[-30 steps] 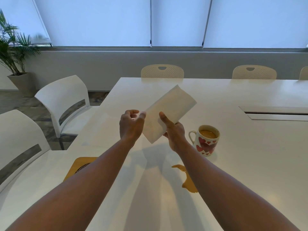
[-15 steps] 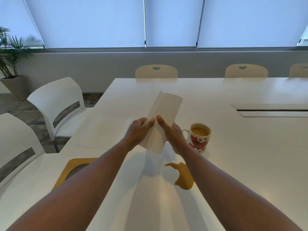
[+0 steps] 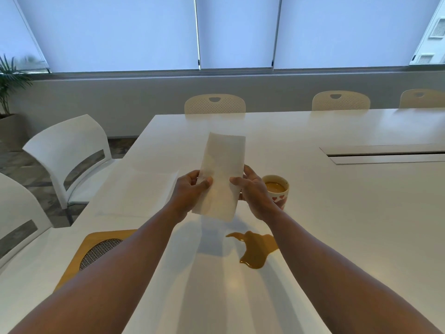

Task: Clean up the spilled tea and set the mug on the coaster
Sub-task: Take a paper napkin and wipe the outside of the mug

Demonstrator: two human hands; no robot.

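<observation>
A folded white paper towel [image 3: 221, 174] is held upright above the table between both hands. My left hand [image 3: 190, 194] pinches its left edge and my right hand [image 3: 255, 191] pinches its right edge. Below them a brown tea puddle [image 3: 256, 249] lies on the white table [image 3: 337, 237]. A white mug with red hearts [image 3: 278, 190], full of tea, stands just right of my right hand, partly hidden by it. A square wooden coaster with a mesh centre [image 3: 96, 251] lies at the near left, partly under my left forearm.
White chairs [image 3: 69, 155] stand along the table's left side, and beige chairs [image 3: 214, 103] line the far edge. A recessed cable slot [image 3: 385, 155] sits in the tabletop at the right. A potted plant [image 3: 9, 92] is at the far left.
The towel has turned from a slant to nearly upright. Both hands have moved apart to its two side edges. The camera has tilted, so the puddle and coaster show more fully.
</observation>
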